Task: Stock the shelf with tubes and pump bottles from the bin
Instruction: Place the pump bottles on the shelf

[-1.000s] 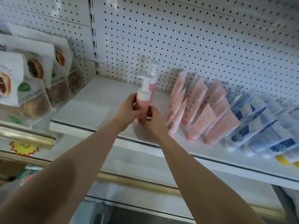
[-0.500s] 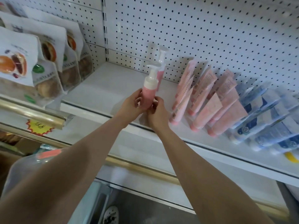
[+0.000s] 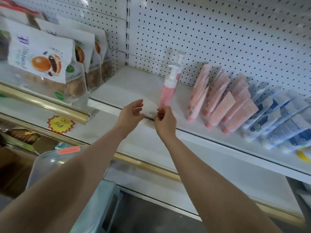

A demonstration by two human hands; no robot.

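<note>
The front pump bottle stands upright on the shelf, near its front edge. Your left hand hovers just left of the bottle's base, fingers loosely curled and holding nothing. Your right hand sits just below that base with its fingers curled, and I cannot tell whether they pinch the bottle. A second pump bottle stands directly behind it, and pink tubes lean to its right.
</note>
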